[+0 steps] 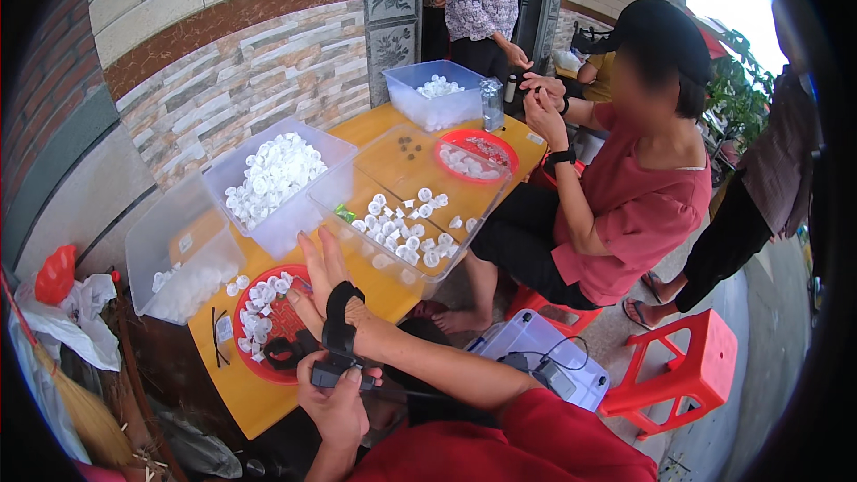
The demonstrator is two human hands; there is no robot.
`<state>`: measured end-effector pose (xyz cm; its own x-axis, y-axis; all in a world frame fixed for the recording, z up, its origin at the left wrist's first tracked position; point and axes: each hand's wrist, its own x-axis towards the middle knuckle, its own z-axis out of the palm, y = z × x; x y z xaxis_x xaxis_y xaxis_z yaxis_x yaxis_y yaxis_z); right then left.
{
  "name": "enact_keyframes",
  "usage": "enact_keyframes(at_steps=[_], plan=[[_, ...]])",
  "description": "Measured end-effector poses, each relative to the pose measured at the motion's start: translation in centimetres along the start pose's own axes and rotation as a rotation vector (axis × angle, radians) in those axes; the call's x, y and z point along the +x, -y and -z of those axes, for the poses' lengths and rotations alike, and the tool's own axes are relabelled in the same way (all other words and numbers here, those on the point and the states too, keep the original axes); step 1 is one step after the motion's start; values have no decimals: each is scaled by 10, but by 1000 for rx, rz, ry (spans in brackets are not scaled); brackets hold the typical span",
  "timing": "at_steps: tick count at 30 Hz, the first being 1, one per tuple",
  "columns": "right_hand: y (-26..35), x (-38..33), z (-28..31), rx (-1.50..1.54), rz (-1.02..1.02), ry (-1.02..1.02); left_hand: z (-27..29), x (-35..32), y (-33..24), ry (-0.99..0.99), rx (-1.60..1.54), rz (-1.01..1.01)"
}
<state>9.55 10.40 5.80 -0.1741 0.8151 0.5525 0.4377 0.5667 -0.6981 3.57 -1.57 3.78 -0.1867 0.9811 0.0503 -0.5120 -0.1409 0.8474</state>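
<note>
1. We are looking down at a yellow table (268,402) crowded with bins and white caps.
2. Our right hand (323,278) is stretching out over the table edge, fingers spread wide and flat, holding nothing.
3. A black strap (340,317) is wrapping that right wrist, with a small black device (330,371) hanging at its underside.
4. Our left hand (337,406) is coming up from below, fingers pinching narrowly on that device, thumb pressing at its side.
5. Just beside the right hand, a red plate (278,326) is sitting on the table, with white caps (259,303) scattered over it and a black ring-shaped piece (284,353) lying on its near rim.
6. Right in front of the fingertips, a clear tray (446,214) is holding more white caps, loosely spread, and one small green bit (345,212) near its left wall.
7. To the left, a big clear bin (303,205) is piled with caps, and a second clear bin (170,250) is standing nearest the wall, frosted, so we cannot tell much of its contents.
8. Farther off, a second red plate (504,147) is resting in the tray's far end, and a third bin (428,103) is sitting at the table's far corner.
9. Across from us a person in a red top (643,205) is sitting on a red stool, both hands raised together near the far corner, working something too small to tell.
10. Another red stool (687,375) is standing empty on the floor at right, and a white box (536,348) with a black cable is lying just beside our arm.
</note>
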Motion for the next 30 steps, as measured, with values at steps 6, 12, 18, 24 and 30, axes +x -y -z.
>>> enact_keyframes(at_steps=[6, 12, 18, 24, 30], plan=[[9, 8, -6, -231, -26, -48, -5, -20, 18, 193, 2, 123], [14, 1, 13, 1411, -809, 247, 4, -26, 21, 345, 24, 202], [8, -23, 18, 1039, -644, 279, 18, -25, 35, 445, 103, 315], [-10, -38, 16, 806, -589, 331, 34, -27, 52, 562, 199, 391], [-4, -46, 40, 291, -219, 394, 61, -35, 53, 594, 162, 595]])
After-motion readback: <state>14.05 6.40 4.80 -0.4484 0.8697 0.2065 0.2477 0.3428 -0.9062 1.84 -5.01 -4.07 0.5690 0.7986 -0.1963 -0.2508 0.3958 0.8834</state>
